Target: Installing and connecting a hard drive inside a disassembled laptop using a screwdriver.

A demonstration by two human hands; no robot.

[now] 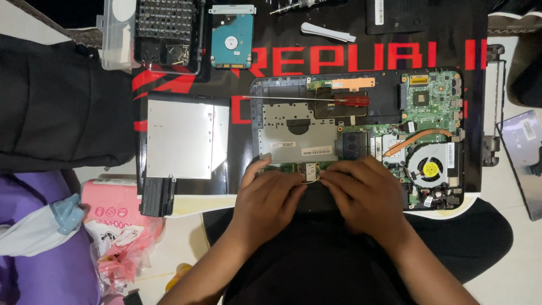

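My left hand and right hand pinch at the small wireless card; tugging too hard could tear its thin antenna wires.

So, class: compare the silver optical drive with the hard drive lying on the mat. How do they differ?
The optical drive is larger, a plain silver square; the hard drive is smaller, showing a teal circuit board in a silver bracket. The optical drive sits left of the opened laptop; the hard drive lies farther up, beside the screwdriver bit case. Both are flat, removed, and away from both hands.
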